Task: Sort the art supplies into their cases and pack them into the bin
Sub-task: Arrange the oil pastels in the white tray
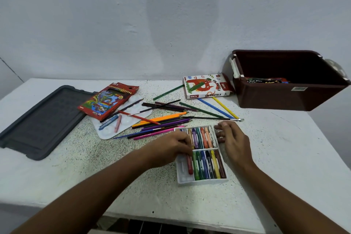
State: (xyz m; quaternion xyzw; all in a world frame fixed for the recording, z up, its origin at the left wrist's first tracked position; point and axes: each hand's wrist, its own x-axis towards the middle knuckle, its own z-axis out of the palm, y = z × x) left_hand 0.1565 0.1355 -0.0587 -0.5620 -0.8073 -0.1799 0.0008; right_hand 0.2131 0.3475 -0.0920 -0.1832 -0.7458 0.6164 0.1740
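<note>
Oil pastels (204, 150) fill a white tray (183, 176) between our hands on the bench (284, 148); left hand (173, 145) pinches one stick, right hand (232, 137) steadies the far wall with relaxed fingers. We judge them light, brittle, best gripped mid-length

1. Tabletop (284, 157): white, rough, speckled finish.
2. Bin (288, 99): dark brown plastic, smooth, slight sheen.
3. Lid (41, 121): grey plastic, matt, textured.
4. Pastel tray (183, 173): white thin plastic, glossy.
5. Pastel box (207, 86): printed card, smooth.
6. Pencil box (108, 100): glossy printed card.
7. Palette (125, 125): white smooth plastic.
</note>
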